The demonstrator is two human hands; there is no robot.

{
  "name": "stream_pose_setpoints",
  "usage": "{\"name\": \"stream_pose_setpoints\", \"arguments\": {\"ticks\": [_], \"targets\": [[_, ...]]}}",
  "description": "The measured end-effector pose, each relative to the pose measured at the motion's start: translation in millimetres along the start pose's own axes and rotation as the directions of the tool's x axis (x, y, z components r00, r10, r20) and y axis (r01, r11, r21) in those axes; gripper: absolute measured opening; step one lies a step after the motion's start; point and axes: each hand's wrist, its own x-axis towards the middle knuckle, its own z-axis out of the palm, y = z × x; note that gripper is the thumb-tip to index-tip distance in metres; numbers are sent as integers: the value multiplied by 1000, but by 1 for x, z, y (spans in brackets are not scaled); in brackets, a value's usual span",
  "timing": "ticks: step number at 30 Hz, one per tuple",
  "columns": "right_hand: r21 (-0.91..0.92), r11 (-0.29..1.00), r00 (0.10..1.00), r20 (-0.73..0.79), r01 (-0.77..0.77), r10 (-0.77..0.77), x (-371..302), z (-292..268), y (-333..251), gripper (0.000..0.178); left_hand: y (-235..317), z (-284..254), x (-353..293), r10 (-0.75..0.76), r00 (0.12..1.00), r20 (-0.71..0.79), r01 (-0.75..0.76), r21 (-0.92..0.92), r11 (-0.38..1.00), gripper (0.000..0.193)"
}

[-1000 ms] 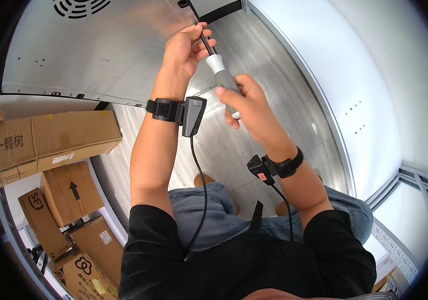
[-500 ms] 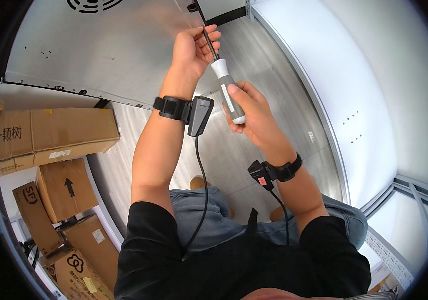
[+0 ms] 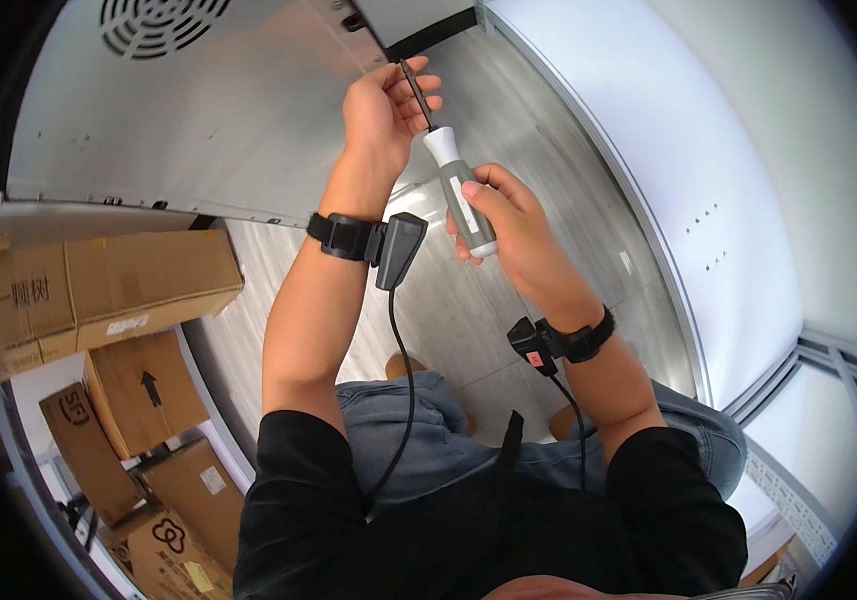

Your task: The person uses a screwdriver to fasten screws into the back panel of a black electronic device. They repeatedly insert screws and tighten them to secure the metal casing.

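Observation:
In my right hand (image 3: 519,225) is a screwdriver (image 3: 461,197) with a grey and white handle, the fingers wrapped round it and the thumb lying along its side. Its dark shaft slants up and left to my left hand (image 3: 381,112). There the thumb and forefinger pinch the shaft near its tip, while the other fingers curl loosely behind it. The tip is close to the edge of a large grey metal panel (image 3: 219,130) with a round slotted vent. Whether the tip touches a screw is too small to tell.
Cardboard boxes (image 3: 149,285) stand at the left, with several more on a shelf below. A white glossy panel (image 3: 639,130) runs along the right beside a metal frame (image 3: 819,360). Black cables (image 3: 411,390) hang from devices strapped to both wrists. Grey wood-look floor (image 3: 469,330) lies below.
The view has shifted, so more of the metal panel and its vent shows. Both hands keep their hold on the screwdriver, its handle slightly lower in the picture.

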Motion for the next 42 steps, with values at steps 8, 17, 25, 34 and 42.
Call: {"name": "stream_pose_setpoints", "arguments": {"ticks": [8,17,25,34,42], "targets": [[4,999,947,-316,53,-49,-56,-58,1,35,-50,81,-14,-94,965,244,30,254,967,32],[70,912,695,-672,405,-257,-96,-130,26,25,-115,184,-25,-159,815,558,-62,357,932,31],[115,888,528,-834,446,-157,-106,-190,43,25,-218,234,33,-4,821,570,-507,733,453,31],[144,892,498,-862,429,-100,-118,-211,35,25,-247,252,61,56,855,516,-512,822,250,20],[8,956,572,-803,293,-168,-96,-192,37,21,-192,220,26,-165,899,405,-83,529,845,19]]}}
